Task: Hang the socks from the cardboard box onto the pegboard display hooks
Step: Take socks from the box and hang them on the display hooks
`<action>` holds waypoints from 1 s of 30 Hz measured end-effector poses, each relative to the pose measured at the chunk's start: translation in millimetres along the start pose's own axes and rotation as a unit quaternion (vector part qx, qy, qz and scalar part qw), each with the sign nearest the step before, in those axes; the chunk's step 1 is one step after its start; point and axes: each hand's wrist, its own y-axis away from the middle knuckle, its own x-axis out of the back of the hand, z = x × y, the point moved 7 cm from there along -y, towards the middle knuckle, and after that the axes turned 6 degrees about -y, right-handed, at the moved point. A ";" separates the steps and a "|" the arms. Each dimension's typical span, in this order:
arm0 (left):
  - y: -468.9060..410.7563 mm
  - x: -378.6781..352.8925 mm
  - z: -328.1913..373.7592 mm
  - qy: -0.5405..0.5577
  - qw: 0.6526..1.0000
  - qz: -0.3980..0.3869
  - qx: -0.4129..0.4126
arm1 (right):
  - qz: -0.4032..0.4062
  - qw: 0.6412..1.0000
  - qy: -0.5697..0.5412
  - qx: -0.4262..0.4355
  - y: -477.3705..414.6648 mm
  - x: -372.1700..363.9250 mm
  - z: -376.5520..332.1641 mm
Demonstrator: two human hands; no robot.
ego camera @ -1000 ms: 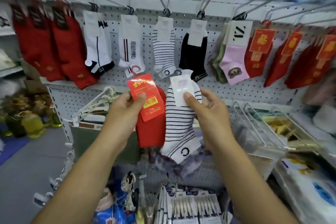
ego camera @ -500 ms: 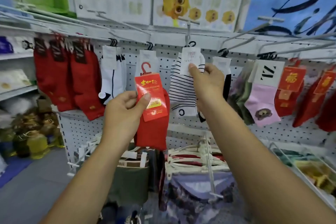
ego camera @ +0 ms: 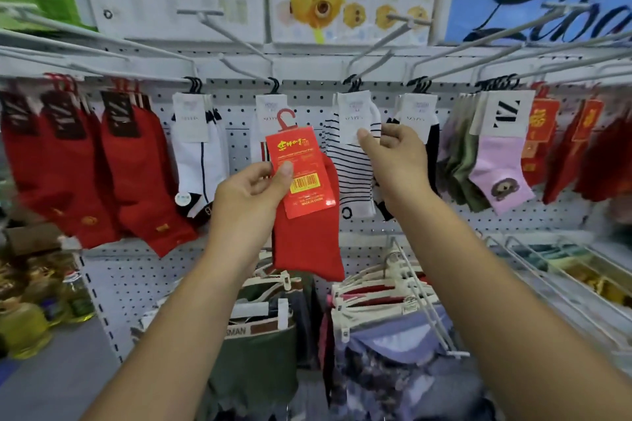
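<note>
Two hands, two socks: my left hand [ego camera: 253, 188] pinches the red card [ego camera: 301, 174] of a red sock [ego camera: 307, 243], held up before the pegboard [ego camera: 307, 96]. My right hand [ego camera: 396, 161] pinches the white tag of the striped sock [ego camera: 352, 174] hanging from a hook [ego camera: 362, 61].

We are holding carded sock [ego camera: 307, 243] in left hand [ego camera: 251, 191], before pegboard [ego camera: 307, 102]. Right hand [ego camera: 398, 155], right of it, is pinching hanging sock [ego camera: 354, 174] under hook [ego camera: 352, 81]. Hangers [ego camera: 379, 287] are lying below.
</note>
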 end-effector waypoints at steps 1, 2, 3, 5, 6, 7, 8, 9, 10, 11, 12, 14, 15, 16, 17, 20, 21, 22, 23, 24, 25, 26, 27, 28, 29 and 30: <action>-1.3 -1.4 -1.5 0.001 1.000 -0.012 -0.001 | 0.016 1.000 0.006 0.021 11.9 7.9 -4.8; -1.8 -3.5 -2.4 0.005 1.000 -0.023 0.000 | 0.027 0.999 0.010 0.044 25.9 15.1 -10.2; -2.2 -6.8 -3.2 0.014 0.999 -0.035 0.001 | 0.023 0.998 0.011 0.056 39.0 21.3 -13.3; -1.6 -16.7 -6.2 0.036 0.997 -0.060 0.014 | -0.039 0.999 0.015 0.035 67.0 26.7 -15.1; 0.7 -23.7 -6.5 0.047 0.996 -0.075 0.020 | -0.091 0.996 0.013 0.010 81.8 26.0 -13.3; 3.4 -31.6 -7.2 0.056 0.994 -0.092 0.024 | -0.134 0.991 0.009 -0.015 94.0 26.3 -8.0; 6.8 -40.2 -8.0 0.063 0.992 -0.108 0.027 | -0.157 0.987 0.002 -0.027 105.8 28.8 -5.6; 10.7 -48.8 -9.4 0.066 0.990 -0.120 0.028 | -0.156 0.987 -0.010 -0.025 114.6 34.2 -4.7; 15.5 -57.3 -10.8 0.071 0.989 -0.127 0.029 | -0.133 0.991 -0.023 -0.015 121.0 42.8 -4.7; 20.8 -64.7 -11.6 0.069 0.989 -0.127 0.023 | -0.095 0.995 -0.035 -0.008 125.1 53.7 -4.4; 26.1 -70.9 -12.4 0.061 0.990 -0.125 0.012 | -0.049 0.998 -0.040 -0.002 128.3 66.6 -4.5; 39.6 -86.8 -10.5 0.025 0.989 -0.140 -0.024 | 0.038 0.998 -0.037 0.020 134.2 94.0 -6.5; 47.5 -97.6 -9.4 0.013 0.985 -0.169 -0.034 | 0.069 0.997 -0.024 0.034 137.4 106.4 -8.3; 56.3 -110.1 -9.2 0.017 0.976 -0.213 -0.030 | 0.086 0.995 -0.004 0.044 141.1 115.9 -10.8; 65.8 -124.2 -10.9 0.030 0.963 -0.268 -0.015 | 0.088 0.995 0.019 0.049 144.2 122.7 -11.5; 85.7 -158.9 -15.9 0.095 0.925 -0.363 0.056 | 0.035 0.999 0.019 0.010 150.9 133.8 -7.3; 87.5 -167.8 -17.5 0.115 0.922 -0.361 0.076 | 0.029 1.000 0.002 -0.004 151.8 140.1 -7.2; 88.0 -176.2 -19.9 0.130 0.922 -0.354 0.094 | 0.032 0.999 -0.007 -0.009 152.1 149.1 -9.1; 88.9 -184.4 -21.3 0.135 0.923 -0.343 0.108 | 0.044 0.999 -0.002 -0.006 151.6 160.7 -11.5; 89.2 -192.3 -24.7 0.138 0.923 -0.337 0.122 | 0.060 0.998 0.010 0.002 151.2 173.5 -15.1; 90.5 -200.6 -27.1 0.141 0.921 -0.338 0.134 | 0.079 0.996 0.030 0.014 150.4 187.9 -18.6; 91.9 -208.8 -28.1 0.149 0.917 -0.340 0.148 | 0.097 0.994 0.050 0.026 149.2 201.9 -21.9; 92.6 -216.5 -29.1 0.156 0.914 -0.340 0.158 | 0.113 0.991 0.067 0.032 146.7 215.9 -22.5; 93.5 -224.2 -28.7 0.165 0.910 -0.340 0.168 | 0.121 0.989 0.078 0.030 143.5 228.1 -22.1; 94.4 -232.3 -27.6 0.170 0.908 -0.340 0.175 | 0.119 0.989 0.086 0.023 138.9 238.0 -19.6; 95.7 -240.1 -25.0 0.175 0.906 -0.339 0.181 | 0.105 0.991 0.086 0.011 133.3 245.6 -15.9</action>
